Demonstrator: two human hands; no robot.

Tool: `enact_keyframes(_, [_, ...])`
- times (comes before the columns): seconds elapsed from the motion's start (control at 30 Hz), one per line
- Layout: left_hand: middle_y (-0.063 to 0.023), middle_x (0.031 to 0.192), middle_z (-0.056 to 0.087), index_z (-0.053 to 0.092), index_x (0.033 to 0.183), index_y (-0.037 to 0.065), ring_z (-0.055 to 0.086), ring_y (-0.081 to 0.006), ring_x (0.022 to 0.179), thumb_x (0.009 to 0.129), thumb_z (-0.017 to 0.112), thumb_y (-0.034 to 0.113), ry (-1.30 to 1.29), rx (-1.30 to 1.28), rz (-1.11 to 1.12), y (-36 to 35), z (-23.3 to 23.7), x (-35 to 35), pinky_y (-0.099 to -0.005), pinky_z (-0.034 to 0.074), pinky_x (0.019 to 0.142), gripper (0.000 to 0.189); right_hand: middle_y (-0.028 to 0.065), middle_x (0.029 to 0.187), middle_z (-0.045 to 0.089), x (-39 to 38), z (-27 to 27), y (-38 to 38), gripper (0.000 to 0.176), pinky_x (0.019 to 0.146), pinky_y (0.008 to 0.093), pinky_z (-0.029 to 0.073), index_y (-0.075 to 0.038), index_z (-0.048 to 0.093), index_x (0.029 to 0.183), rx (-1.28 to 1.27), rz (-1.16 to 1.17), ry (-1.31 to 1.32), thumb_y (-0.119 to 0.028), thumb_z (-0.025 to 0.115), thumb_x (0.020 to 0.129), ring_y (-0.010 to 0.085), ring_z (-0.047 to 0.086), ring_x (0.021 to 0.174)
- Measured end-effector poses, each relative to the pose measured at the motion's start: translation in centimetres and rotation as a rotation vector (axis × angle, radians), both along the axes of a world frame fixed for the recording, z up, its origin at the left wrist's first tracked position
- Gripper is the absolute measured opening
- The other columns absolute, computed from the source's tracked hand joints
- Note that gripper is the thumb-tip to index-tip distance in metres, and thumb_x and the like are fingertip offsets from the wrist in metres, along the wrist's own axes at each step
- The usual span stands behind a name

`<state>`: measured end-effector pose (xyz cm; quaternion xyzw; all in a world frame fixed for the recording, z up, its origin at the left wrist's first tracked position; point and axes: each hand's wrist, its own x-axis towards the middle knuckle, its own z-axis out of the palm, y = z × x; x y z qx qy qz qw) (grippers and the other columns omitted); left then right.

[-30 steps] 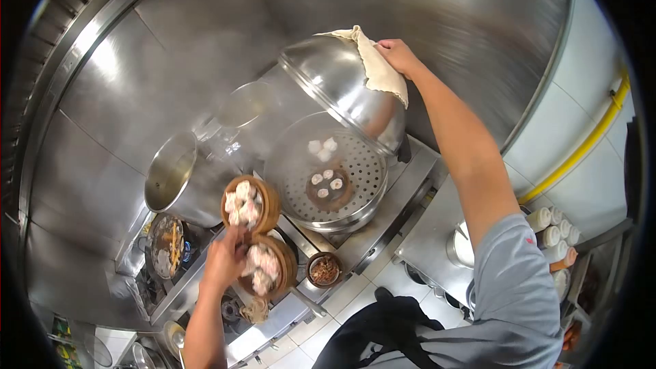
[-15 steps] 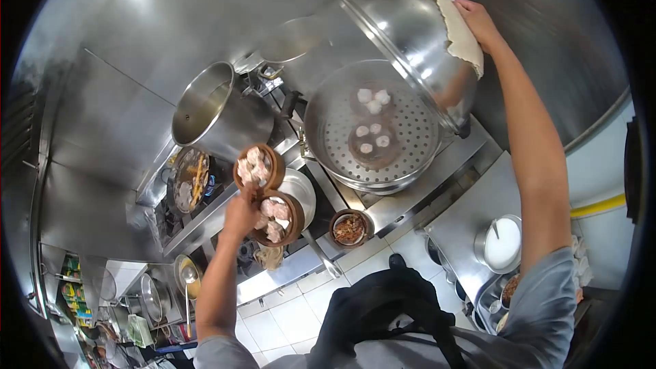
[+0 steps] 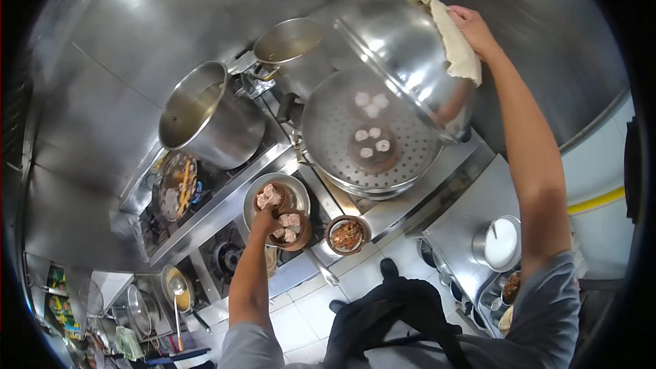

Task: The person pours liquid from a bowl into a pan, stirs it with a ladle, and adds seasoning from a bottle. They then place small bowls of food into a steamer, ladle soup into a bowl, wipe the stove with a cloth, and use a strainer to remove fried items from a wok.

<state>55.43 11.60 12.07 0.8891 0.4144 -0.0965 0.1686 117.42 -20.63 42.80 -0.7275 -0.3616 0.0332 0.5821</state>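
My left hand [image 3: 264,221] is closed on the edges where two small bamboo steamer baskets meet. The far basket [image 3: 268,198] holds pale pink dumplings, and the near basket [image 3: 295,239] holds several more. Both overlap a round metal pan [image 3: 257,184] on the stove. My right hand [image 3: 473,31] grips a cream cloth [image 3: 456,51] draped over the top of a big domed steel lid [image 3: 389,31]. The lid is tilted up at the far right side of a wide steamer with a perforated tray [image 3: 335,123]. Through the steam, a basket of dumplings [image 3: 372,143] and white buns [image 3: 370,104] show on the tray.
A brown bowl of chopped food [image 3: 347,236] stands at the stove's front edge. Left of the steamer are a tall stockpot [image 3: 239,126], another pot [image 3: 294,61] and a frying wok [image 3: 167,195]. At right, a pot of white contents [image 3: 502,242] sits on a counter.
My left hand has brought the two baskets down and toward the pan, and they look smaller in view. The lid stays raised in my right hand. Steam at the back has thinned.
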Motion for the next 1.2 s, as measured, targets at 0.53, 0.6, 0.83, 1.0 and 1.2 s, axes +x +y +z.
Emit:
enact_keyframes(0.53, [-0.0208, 0.096, 0.072, 0.069, 0.109, 0.014, 0.068, -0.0412, 0.094, 0.078, 0.068, 0.015, -0.016, 0.173, 0.394, -7.0, 6.9, -13.6, -0.0503, 0.055, 0.082, 0.031, 0.0012, 0.105, 0.069, 4.3, -0.7, 0.3, 0.038, 0.083, 0.0254, 0.05, -0.002, 0.064, 0.127, -0.155, -0.042, -0.109, -0.029, 0.059, 0.101, 0.0094, 0.061, 0.09])
enact_keyframes(0.6, [-0.02, 0.098, 0.072, 0.069, 0.107, 0.016, 0.068, -0.04, 0.095, 0.08, 0.068, 0.016, 0.016, 0.191, 0.479, -7.2, 4.1, -16.6, -0.0504, 0.054, 0.084, 0.027, -0.0002, 0.103, 0.068, 5.5, -1.8, 0.7, 0.041, 0.08, 0.0249, 0.05, -0.002, 0.061, 0.13, -0.003, 0.019, 0.02, -0.031, 0.059, 0.101, 0.0094, 0.062, 0.087])
enact_keyframes(0.83, [-0.0226, 0.1, 0.071, 0.065, 0.111, 0.011, 0.067, -0.0439, 0.097, 0.078, 0.062, 0.008, -0.184, 0.173, 0.589, -8.5, -7.4, -20.9, -0.0521, 0.053, 0.085, 0.033, 0.0, 0.103, 0.068, 5.4, -1.6, 0.8, 0.04, 0.08, 0.0242, 0.05, -0.004, 0.061, 0.131, -0.048, 0.104, 0.062, -0.03, 0.057, 0.102, 0.0081, 0.061, 0.089])
enact_keyframes(1.0, [-0.0229, 0.105, 0.069, 0.063, 0.115, 0.009, 0.066, -0.0426, 0.099, 0.077, 0.068, 0.019, -0.218, 0.09, 0.526, -7.8, -9.4, -22.2, -0.049, 0.052, 0.086, 0.039, 0.0017, 0.106, 0.069, 2.9, -0.5, 1.1, 0.04, 0.084, 0.0263, 0.049, -0.001, 0.065, 0.124, -0.06, -0.038, -0.047, -0.033, 0.059, 0.101, 0.0095, 0.06, 0.092])
enact_keyframes(1.2, [-0.0241, 0.09, 0.07, 0.07, 0.103, 0.0, 0.07, -0.038, 0.088, 0.087, 0.065, 0.017, -0.316, 0.211, 0.175, -7.8, 6.0, -9.6, -0.0456, 0.054, 0.077, 0.024, -0.0011, 0.096, 0.068, 0.7, 0.2, 1.3, 0.034, 0.074, 0.024, 0.049, -0.002, 0.069, 0.114, -0.075, -0.002, -0.052, -0.032, 0.058, 0.101, 0.0062, 0.059, 0.081])
